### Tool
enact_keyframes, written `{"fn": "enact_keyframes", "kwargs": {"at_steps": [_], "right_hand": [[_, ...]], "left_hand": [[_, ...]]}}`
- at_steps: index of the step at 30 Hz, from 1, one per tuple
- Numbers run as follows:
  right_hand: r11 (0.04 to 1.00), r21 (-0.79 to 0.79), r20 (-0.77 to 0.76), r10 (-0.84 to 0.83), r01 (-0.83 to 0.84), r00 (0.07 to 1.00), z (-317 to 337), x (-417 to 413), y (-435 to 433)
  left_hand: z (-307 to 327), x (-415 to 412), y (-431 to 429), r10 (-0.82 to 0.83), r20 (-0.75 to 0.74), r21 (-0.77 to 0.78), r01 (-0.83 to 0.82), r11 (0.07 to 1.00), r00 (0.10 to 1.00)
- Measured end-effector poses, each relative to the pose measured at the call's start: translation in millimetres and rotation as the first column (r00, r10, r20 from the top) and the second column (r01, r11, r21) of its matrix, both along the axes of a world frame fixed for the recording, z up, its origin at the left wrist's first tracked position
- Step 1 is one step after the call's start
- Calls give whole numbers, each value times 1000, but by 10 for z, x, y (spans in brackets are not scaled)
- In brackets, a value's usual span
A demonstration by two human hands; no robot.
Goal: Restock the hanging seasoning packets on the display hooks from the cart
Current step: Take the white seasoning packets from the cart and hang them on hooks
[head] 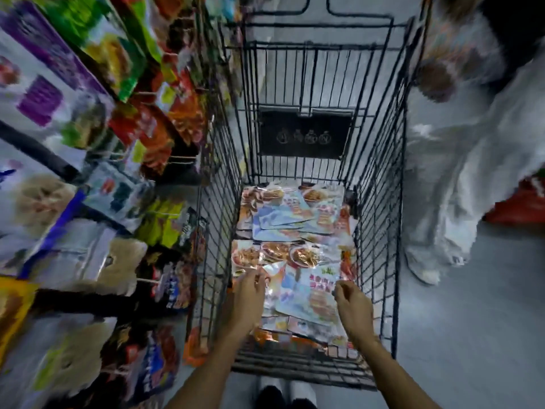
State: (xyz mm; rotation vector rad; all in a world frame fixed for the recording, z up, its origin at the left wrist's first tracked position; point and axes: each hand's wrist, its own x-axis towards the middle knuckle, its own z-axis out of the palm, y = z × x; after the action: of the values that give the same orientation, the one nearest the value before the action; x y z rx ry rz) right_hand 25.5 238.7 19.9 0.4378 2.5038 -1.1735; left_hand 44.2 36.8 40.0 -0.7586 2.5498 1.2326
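A black wire cart (380, 219) stands in front of me with several glossy seasoning packets (298, 219) lying flat on its bottom. Both my hands reach down into the near end of the cart. My left hand (249, 296) hovers over the left edge of the nearest packet (309, 293), fingers loosely bent. My right hand (352, 302) is at that packet's right edge with fingers curled; the blur hides whether it grips the packet. Display hooks (147, 280) with hanging packets fill the left side.
The shelving on the left carries many blurred hanging bags close beside the cart's left wall. Another person in light trousers (460, 178) stands to the right of the cart. My shoes (283, 394) show below the cart's near end. Grey floor lies to the right.
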Motion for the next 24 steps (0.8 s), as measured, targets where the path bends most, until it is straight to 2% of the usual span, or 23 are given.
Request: {"fn": "enact_keyframes", "kwargs": {"at_steps": [3, 8, 12, 16, 20, 24], "right_hand": [[999, 10, 62, -34, 33, 998, -346, -176, -39], [997, 25, 162, -77, 74, 984, -852, -392, -107], [983, 79, 176, -179, 168, 968, -1084, -478, -174], [969, 109, 218, -242, 223, 946, -1247, -485, -179], [958, 98, 191, -283, 269, 940, -1302, -471, -192], [947, 87, 217, -321, 310, 922, -1288, -473, -223]], "left_hand": [[-358, -425, -96, -74, 5, -66, 74, 995, 997], [-819, -1185, -229, -79, -10, -67, 78, 995, 997], [-1116, -1755, -292, 12, 28, -94, -10, 996, 1000], [-1368, -2158, -302, 102, 97, -18, -101, 995, 990], [-1456, -2348, -237, 209, 177, -9, -210, 978, 962], [-1519, -2416, -187, 229, 269, -25, -231, 973, 935]]}}
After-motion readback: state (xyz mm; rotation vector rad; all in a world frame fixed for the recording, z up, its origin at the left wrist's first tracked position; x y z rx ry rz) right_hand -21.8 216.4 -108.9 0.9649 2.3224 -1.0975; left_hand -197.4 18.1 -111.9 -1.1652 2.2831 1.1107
